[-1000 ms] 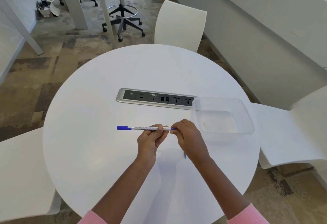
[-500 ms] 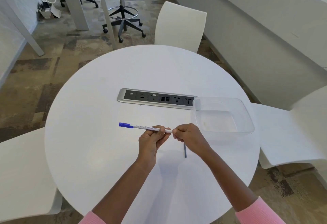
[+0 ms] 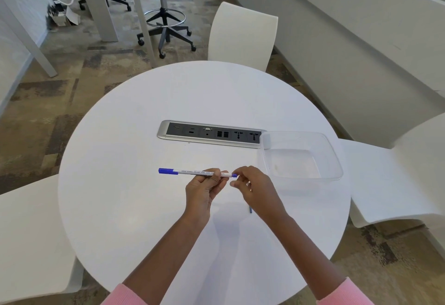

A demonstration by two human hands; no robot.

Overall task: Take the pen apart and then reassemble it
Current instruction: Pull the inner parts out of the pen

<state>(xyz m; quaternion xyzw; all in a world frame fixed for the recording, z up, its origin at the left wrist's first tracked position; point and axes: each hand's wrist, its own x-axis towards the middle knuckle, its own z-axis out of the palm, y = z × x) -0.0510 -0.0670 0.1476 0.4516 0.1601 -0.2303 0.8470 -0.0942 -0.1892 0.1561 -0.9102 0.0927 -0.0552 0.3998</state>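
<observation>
I'd judge this slim white plastic pen (image 3: 199, 173) light, stiff and slick, best held by its barrel. My left hand (image 3: 204, 189) pinches that barrel above the round white tabletop (image 3: 144, 208). My right hand (image 3: 257, 189), fingers curled, touches the blue end plug (image 3: 234, 175), though whether it truly pinches I cannot tell.

Round white table (image 3: 144, 208), smooth top, seen from above; set flush into the top near centre, slightly toward the far side: long silver-framed socket panel (image 3: 209, 134), dark face, small ports at left, two power sockets at right; resting directly on the top at right: clear plastic container (image 3: 293, 162), rectangular, upright, far-left corner overlapping the panel's right end; lying flat toward the near side, apart from the container: thin dark stick (image 3: 250, 209), only its near end visible
</observation>
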